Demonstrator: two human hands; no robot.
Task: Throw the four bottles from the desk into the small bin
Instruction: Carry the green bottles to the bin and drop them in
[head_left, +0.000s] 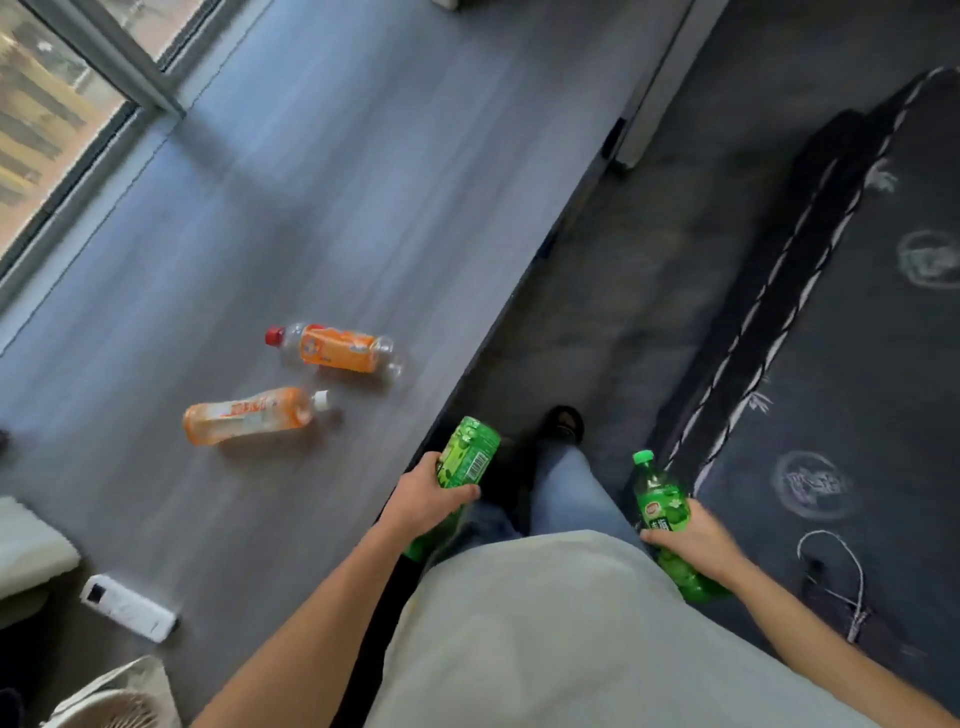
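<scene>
left hand (423, 501) grips a green bottle (465, 457) at the desk (322, 208) edge, its lower end hidden behind the wrist. right hand (691, 543) grips a green-capped bottle (657, 501) off the desk. two clear orange-labelled bottles, red-capped (332, 347) and white-capped (249, 415), lie on the smooth grey desk.

Clear glossy plastic bottles (332, 347) w/ film labels; matt woodgrain desk (291, 218).
</scene>
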